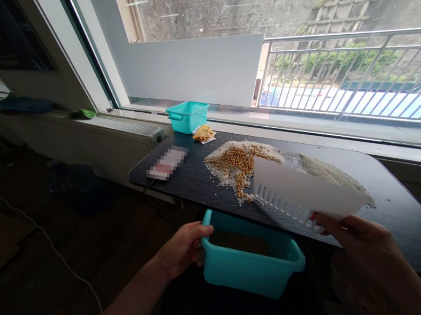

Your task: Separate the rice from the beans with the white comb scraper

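My left hand (pixel 189 246) grips the left end of a teal plastic bin (pixel 250 270), thumb over the rim. The bin is below the table's front edge, with dark small grains (pixel 240 242) in its bottom. In my right hand (pixel 359 235) is a white plastic piece with a slotted lower edge (pixel 306 188), held by its right end above the tabletop. Behind and left of it lies a heap of yellow-brown beans (pixel 236 159) mixed with white grains (pixel 218 170). A paler heap of grains (pixel 325 172) spreads to the right, partly hidden by the white piece.
On the dark table (pixel 400 212), a second teal bin (pixel 187 116) stands at the back left beside a yellowish item on white paper (pixel 204 133). A blurred-out flat device (pixel 167 163) lies near the left edge. Behind are a window and a radiator (pixel 126 129).
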`<control>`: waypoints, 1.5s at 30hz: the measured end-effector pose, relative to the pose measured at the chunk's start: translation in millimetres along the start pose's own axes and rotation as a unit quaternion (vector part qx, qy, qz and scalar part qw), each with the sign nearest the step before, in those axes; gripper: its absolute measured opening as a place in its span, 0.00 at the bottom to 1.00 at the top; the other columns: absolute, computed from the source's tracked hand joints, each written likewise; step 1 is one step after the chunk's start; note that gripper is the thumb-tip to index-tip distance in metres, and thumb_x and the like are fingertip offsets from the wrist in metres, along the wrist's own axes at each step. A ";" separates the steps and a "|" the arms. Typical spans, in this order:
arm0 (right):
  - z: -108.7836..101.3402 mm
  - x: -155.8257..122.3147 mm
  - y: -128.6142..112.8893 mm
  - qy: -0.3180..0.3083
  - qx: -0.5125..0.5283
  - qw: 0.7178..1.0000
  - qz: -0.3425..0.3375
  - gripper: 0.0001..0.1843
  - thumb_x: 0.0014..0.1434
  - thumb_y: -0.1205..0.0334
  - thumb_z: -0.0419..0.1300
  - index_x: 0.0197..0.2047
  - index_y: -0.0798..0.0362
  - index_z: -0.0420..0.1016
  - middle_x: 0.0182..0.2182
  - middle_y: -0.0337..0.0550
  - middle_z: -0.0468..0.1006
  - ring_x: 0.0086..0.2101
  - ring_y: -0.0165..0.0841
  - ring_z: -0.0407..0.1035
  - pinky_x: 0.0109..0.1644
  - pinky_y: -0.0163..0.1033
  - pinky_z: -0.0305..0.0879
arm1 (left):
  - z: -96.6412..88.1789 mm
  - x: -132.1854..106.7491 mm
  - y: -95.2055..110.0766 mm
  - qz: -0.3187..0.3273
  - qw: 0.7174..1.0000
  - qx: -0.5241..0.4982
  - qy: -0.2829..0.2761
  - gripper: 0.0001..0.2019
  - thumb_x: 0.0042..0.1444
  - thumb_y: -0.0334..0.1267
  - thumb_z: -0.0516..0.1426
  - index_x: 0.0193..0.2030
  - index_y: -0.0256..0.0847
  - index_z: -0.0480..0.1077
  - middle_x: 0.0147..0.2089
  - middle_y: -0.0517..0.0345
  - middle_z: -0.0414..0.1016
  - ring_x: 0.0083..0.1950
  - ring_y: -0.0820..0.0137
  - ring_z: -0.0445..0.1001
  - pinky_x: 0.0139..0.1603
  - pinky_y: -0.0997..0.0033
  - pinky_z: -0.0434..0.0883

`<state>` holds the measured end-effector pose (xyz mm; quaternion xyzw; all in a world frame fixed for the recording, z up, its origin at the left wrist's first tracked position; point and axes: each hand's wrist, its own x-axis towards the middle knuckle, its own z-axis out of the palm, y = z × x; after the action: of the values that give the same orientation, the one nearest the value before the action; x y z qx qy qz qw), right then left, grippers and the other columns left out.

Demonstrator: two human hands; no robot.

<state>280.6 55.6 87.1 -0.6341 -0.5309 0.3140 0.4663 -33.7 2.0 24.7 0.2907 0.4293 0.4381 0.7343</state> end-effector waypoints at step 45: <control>19.4 -5.0 -3.9 -0.110 0.081 0.990 -0.014 0.25 0.28 0.38 0.77 0.25 0.48 0.87 0.29 0.44 0.86 0.29 0.40 0.78 0.44 0.50 0.79 | -0.1 -0.3 -1.1 0.014 1.000 0.012 -0.003 0.26 0.42 0.53 0.70 0.22 0.42 0.59 0.15 0.73 0.53 0.16 0.80 0.53 0.18 0.76 0.56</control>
<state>260.6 55.8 83.1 -0.5482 -0.5606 0.4177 0.4590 -33.5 1.3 23.9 0.3065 0.4281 0.4428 0.7257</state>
